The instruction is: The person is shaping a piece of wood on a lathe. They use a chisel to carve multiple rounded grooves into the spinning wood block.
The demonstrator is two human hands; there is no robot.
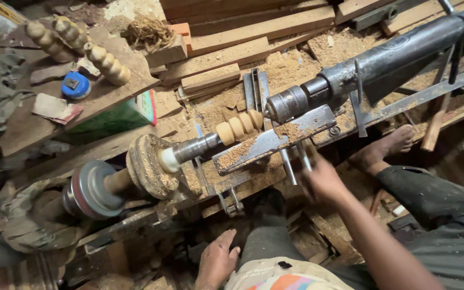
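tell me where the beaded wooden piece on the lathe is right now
In the head view, the beaded wooden piece sits near frame centre, mounted between the lathe's metal chuck on its left and the tailstock on its right, just above the sawdust-covered tool rest.

Rough wooden planks (253,32) lie stacked at the back, sawdust (291,64) coats the cluttered workshop floor, and the light is dim.

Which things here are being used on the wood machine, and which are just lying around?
In use: beaded wood piece, lathe, tool rest, right hand near it.
Lying about: finished turned pieces, blue round tin, green box, planks.
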